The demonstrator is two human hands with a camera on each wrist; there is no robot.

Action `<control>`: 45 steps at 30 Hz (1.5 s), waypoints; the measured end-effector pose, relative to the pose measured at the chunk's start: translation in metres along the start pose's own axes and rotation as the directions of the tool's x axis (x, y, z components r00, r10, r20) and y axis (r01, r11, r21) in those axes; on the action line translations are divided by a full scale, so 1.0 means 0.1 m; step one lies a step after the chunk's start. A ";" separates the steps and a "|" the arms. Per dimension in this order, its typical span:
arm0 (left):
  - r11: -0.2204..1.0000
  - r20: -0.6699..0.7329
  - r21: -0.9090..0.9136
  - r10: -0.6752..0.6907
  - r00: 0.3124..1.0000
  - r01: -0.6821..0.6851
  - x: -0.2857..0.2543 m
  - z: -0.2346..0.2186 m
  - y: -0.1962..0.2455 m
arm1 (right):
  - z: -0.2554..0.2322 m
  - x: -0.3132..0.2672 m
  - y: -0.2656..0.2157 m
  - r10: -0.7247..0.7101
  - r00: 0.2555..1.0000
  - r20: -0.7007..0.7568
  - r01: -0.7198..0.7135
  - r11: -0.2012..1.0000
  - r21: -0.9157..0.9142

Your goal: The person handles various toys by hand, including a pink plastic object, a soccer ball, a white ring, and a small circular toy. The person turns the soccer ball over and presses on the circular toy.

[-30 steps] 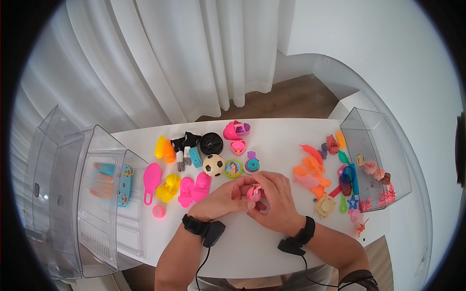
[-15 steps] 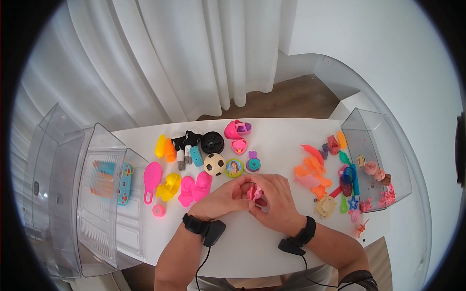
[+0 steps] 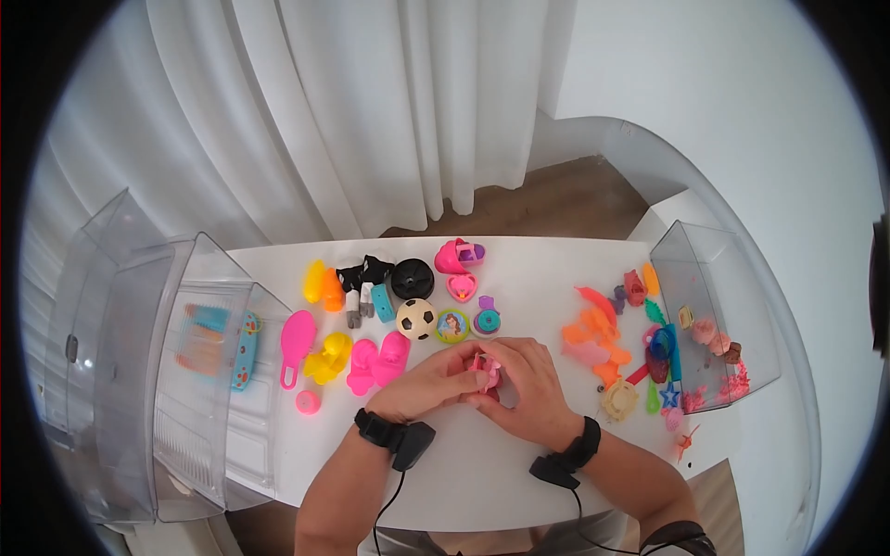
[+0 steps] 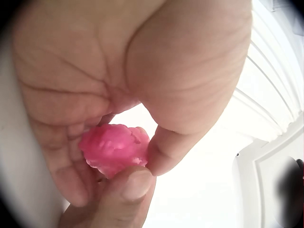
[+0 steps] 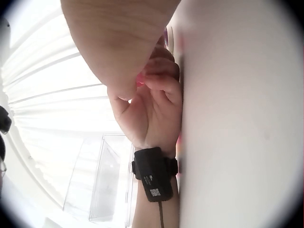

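Observation:
Both hands hold one small pink lumpy toy point(image 4: 116, 149) with a ruffled edge between them, over the front middle of the white table. In the left wrist view, my left hand point(image 4: 175, 61) pinches it between thumb and curled fingers. A thumb of my right hand point(image 3: 527, 394) presses its lower edge from the other side. The head view shows my left hand point(image 3: 426, 385) and the right meeting around the toy, with fingers covering part of it. In the right wrist view only a sliver of pink shows between the fingers. What exactly the toy is, I cannot tell.
Left of the hands lie pink moulds point(image 3: 380, 363), a yellow duck-shaped mould point(image 3: 329, 359), a pink paddle point(image 3: 298, 343) and a soccer ball point(image 3: 416, 319). Orange toys point(image 3: 593, 334) cluster at right beside a clear bin point(image 3: 714, 315). Clear plastic boxes point(image 3: 190, 371) stand at far left.
The pink toy has turned within the fingers, and both hands have stayed together around it. The head view has shifted slightly, with the table now lower in it.

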State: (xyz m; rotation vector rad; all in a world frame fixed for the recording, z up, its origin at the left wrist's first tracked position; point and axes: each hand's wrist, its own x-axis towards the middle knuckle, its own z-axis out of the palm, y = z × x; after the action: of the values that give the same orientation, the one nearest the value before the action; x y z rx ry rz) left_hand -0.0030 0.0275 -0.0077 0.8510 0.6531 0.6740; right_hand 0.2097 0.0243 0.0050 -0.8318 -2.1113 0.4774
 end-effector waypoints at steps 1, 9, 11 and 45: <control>1.000 0.003 0.004 0.011 1.000 -0.011 0.00 0.00 -0.02 | 0.00 -0.01 0.01 0.014 1.000 -0.017 -0.015 1.000 -0.014; 0.929 -0.156 -0.310 0.162 0.974 -0.204 0.01 0.03 -0.17 | 0.10 -0.08 0.07 0.170 0.980 -0.107 -0.171 0.985 0.001; 0.929 -0.181 -0.282 0.195 0.964 -0.241 0.03 0.03 -0.22 | 0.16 -0.12 0.01 0.246 0.961 -0.126 -0.251 0.968 -0.022; 0.986 -0.335 0.047 0.165 0.928 -0.158 0.02 0.20 -0.33 | 0.16 -0.29 -0.15 0.124 0.992 0.032 -0.113 0.966 -0.232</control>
State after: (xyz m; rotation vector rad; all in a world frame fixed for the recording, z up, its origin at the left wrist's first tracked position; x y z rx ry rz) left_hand 0.0214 0.0037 -0.0257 0.8199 0.9055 0.9780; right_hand 0.2049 -0.0075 -0.0116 -1.0932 -2.1955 0.3197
